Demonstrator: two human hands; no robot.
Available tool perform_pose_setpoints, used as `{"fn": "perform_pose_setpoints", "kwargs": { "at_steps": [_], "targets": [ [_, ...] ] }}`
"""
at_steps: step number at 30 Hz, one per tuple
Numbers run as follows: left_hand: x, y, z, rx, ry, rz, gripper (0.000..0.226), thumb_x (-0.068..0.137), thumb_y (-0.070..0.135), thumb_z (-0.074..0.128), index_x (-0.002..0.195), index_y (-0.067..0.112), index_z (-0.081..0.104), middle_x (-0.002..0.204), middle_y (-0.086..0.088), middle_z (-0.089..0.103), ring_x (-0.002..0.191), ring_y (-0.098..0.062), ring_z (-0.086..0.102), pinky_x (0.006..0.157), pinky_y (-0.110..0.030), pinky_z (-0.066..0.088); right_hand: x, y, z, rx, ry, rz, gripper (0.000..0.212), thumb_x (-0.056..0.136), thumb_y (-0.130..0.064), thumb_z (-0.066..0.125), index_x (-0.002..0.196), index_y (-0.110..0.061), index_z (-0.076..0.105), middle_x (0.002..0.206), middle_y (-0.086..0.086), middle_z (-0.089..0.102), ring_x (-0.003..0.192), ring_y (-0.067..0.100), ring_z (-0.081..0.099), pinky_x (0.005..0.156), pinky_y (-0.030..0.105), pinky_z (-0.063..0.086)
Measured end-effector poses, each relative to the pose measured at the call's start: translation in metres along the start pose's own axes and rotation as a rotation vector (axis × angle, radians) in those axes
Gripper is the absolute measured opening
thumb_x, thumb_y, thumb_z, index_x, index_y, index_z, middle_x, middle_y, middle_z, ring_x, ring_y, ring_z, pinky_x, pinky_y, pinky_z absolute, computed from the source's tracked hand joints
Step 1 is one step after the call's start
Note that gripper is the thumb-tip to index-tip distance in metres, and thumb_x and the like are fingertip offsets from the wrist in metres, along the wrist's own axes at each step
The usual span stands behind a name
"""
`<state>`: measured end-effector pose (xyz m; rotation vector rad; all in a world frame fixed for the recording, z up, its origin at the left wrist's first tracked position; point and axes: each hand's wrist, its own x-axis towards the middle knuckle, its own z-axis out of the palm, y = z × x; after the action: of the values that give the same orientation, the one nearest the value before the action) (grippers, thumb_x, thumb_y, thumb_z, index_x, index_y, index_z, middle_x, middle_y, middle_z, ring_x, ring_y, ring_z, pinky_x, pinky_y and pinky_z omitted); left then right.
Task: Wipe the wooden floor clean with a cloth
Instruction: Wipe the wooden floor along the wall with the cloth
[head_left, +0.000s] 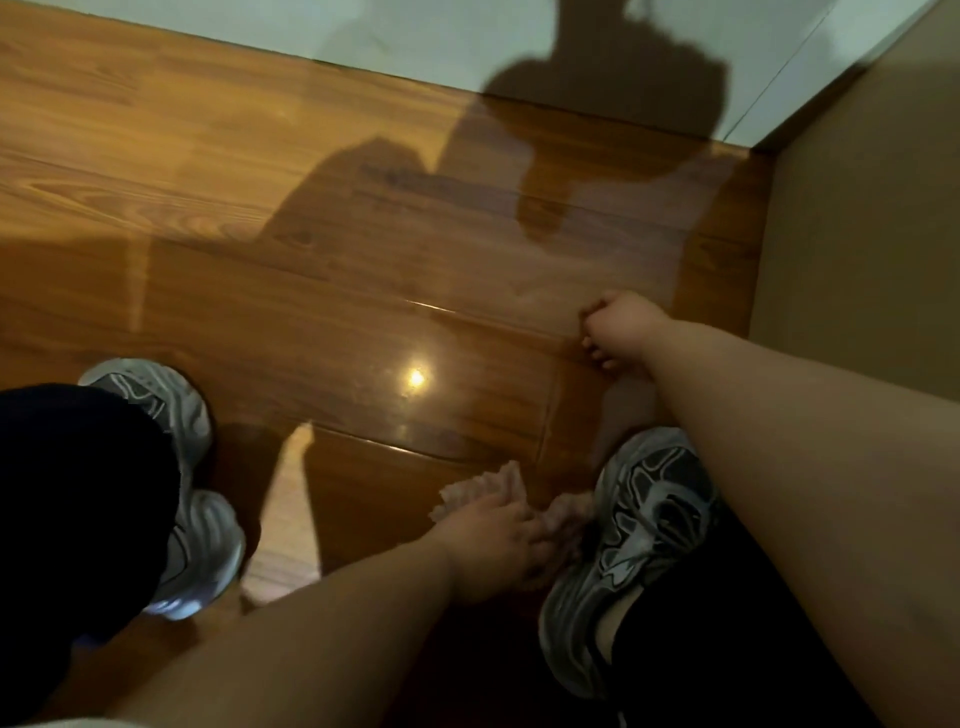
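Leftmost, a grey-and-white patterned sneaker (171, 467) stands on the glossy brown wooden plank floor (260, 218). Toward the centre, the left hand (498, 545) presses down on a pale, crumpled cloth (498, 486), grasping it against the boards just beside the second sneaker (639, 530). Farther right, the right hand (618, 332) rests curled, knuckles to the floor, fingers closed on nothing visible, near the beige wall (857, 234). Judging by the sheen and the cloudy streaks ahead of the right hand, wiping appears under way; how much floor remains cannot be told.
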<state>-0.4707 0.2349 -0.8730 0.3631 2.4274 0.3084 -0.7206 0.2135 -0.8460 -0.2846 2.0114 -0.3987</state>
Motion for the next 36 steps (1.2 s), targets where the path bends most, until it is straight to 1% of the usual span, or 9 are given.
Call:
{"fn": "perform_pose_setpoints", "kwargs": {
  "at_steps": [5,9,15,19,22,26,29,31,36],
  "targets": [
    [-0.057,-0.082,0.009,-0.155,0.209,-0.470,0.054,0.085,0.046,0.053,0.136,0.032,0.042,0.133,-0.005,0.038,0.123,-0.029,0.038,0.096,-0.038,0.033,-0.003,-0.018,0.016,-0.138,0.171,-0.228,0.036,0.095,-0.026,0.051,0.129,-0.016,0.051,0.130,0.015,0.056,0.115,0.032,0.054,0.092,0.033,0.044],
    [-0.099,-0.121,0.022,-0.362,0.300,-0.893,0.059,0.088,0.053,0.053,0.143,0.043,0.032,0.160,-0.001,0.009,0.145,-0.028,0.012,0.110,-0.053,0.024,-0.007,-0.021,0.031,-0.257,0.260,-0.242,0.067,0.093,-0.020,0.050,0.151,-0.033,0.021,0.162,0.004,0.002,0.148,0.031,0.003,0.118,0.040,0.013],
    [-0.084,-0.014,0.058,-0.090,0.278,-0.269,0.054,0.080,0.033,0.048,0.133,0.028,0.055,0.146,-0.004,0.044,0.134,-0.017,0.042,0.104,-0.041,0.040,-0.003,-0.013,0.061,-0.373,0.132,-0.140,0.078,0.091,-0.023,0.051,0.151,-0.044,0.005,0.161,0.001,-0.017,0.148,0.031,-0.011,0.120,0.045,0.008],
    [-0.061,0.018,0.069,-0.136,0.020,0.053,0.060,0.098,0.025,0.028,0.153,0.027,0.006,0.154,0.006,-0.018,0.143,-0.014,-0.015,0.116,-0.043,-0.008,-0.006,-0.005,0.079,-0.362,0.123,-0.106,0.078,0.091,-0.024,0.051,0.152,-0.043,0.005,0.160,0.000,-0.019,0.147,0.031,-0.014,0.120,0.047,0.009],
    [-0.081,-0.034,0.075,-0.189,0.209,-0.295,0.059,0.096,0.027,0.018,0.151,0.031,-0.002,0.151,0.010,-0.023,0.146,-0.015,-0.012,0.113,-0.040,-0.015,-0.009,-0.004,0.081,-0.385,0.133,-0.114,0.079,0.091,-0.025,0.052,0.152,-0.042,0.005,0.161,0.002,-0.017,0.147,0.032,-0.013,0.120,0.047,0.008],
    [-0.147,-0.114,0.080,-0.394,0.365,-1.193,0.056,0.102,0.025,0.033,0.153,0.012,0.015,0.160,-0.012,-0.004,0.147,-0.028,0.000,0.117,-0.040,-0.002,-0.010,-0.011,0.082,-0.376,0.135,-0.105,0.079,0.091,-0.023,0.051,0.152,-0.041,0.004,0.161,0.002,-0.018,0.147,0.032,-0.012,0.120,0.046,0.008],
    [-0.142,-0.109,0.077,-0.474,0.394,-1.365,0.058,0.100,0.027,0.034,0.152,0.005,0.017,0.159,-0.019,0.002,0.146,-0.034,0.000,0.119,-0.041,0.001,-0.012,-0.022,0.085,-0.352,0.138,-0.127,0.079,0.091,-0.021,0.051,0.152,-0.041,0.005,0.161,0.002,-0.017,0.148,0.031,-0.010,0.120,0.046,0.008],
    [-0.123,-0.074,0.081,-0.483,0.431,-1.192,0.061,0.097,0.024,0.038,0.153,0.017,0.014,0.161,-0.011,0.000,0.147,-0.030,0.003,0.118,-0.046,0.007,-0.013,-0.030,0.091,-0.349,0.118,-0.161,0.078,0.091,-0.021,0.050,0.152,-0.042,0.004,0.161,0.002,-0.017,0.148,0.031,-0.010,0.120,0.046,0.009],
    [-0.097,-0.026,0.082,-0.260,0.184,-0.084,0.061,0.091,0.025,0.039,0.149,0.036,0.024,0.153,0.011,-0.013,0.144,-0.015,-0.009,0.115,-0.049,-0.006,-0.015,-0.036,0.101,-0.404,0.091,-0.214,0.076,0.091,-0.026,0.049,0.151,-0.043,0.005,0.161,0.000,-0.014,0.148,0.029,-0.009,0.120,0.043,0.009]
  ]
}}
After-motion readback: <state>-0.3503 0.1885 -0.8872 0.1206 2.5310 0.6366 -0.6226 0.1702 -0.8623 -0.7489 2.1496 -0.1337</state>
